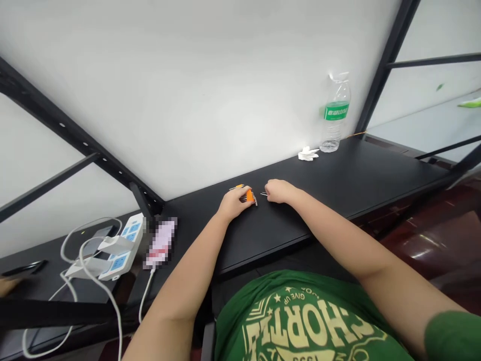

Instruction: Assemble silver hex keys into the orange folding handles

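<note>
Over the black tabletop [263, 225], my left hand [232, 203] has its fingers closed round a small orange holder [249, 196] with thin metal pieces sticking out of it. To its right, my right hand [278, 191] is closed in a pinch on thin metal pieces [263, 194], whose ends point left toward the orange holder. A short gap separates the two hands. The exact shape of the metal pieces is too small to tell.
A clear bottle [335, 118] with a green label stands by the wall, beside crumpled white tissue [308, 154]. At left are a blurred-out phone [162, 243] on a cable, a white power strip [126, 245] with looping cables, and part of another person's hand [8, 286].
</note>
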`<state>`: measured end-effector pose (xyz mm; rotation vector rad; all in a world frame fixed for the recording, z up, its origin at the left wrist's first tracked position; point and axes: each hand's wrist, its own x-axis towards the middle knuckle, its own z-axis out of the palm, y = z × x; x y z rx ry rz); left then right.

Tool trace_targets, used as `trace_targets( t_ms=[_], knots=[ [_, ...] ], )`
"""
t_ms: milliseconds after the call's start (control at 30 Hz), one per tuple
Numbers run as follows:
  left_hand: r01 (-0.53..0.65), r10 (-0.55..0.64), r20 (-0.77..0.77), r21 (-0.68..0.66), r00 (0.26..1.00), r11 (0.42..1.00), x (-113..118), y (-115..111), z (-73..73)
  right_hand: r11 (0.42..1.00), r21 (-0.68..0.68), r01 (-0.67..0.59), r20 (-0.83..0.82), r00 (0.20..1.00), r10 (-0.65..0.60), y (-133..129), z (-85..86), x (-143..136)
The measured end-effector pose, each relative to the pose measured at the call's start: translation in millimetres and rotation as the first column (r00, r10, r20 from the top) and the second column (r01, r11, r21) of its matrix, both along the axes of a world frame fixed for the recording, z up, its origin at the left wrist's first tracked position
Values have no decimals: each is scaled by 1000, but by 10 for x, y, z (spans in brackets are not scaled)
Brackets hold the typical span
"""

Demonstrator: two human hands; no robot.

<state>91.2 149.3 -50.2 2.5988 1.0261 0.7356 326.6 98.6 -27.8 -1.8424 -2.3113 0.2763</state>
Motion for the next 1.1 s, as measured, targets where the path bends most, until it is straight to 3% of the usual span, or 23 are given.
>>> trace_targets(
  t_ms=[167,433,1100],
  knots=[
    [43,-43,0,-50,999,998,6,4,22,999,16,-51,-149,987,53,5,-8,-12],
    [56,-53,39,-79,998,995,8,22,2,990,55,-130,-420,896,141,-10,19,0],
    [56,-56,5,-78,998,995,3,14,-18,976,-165,-141,-747,665,-30,-64,94,63]
  ],
)
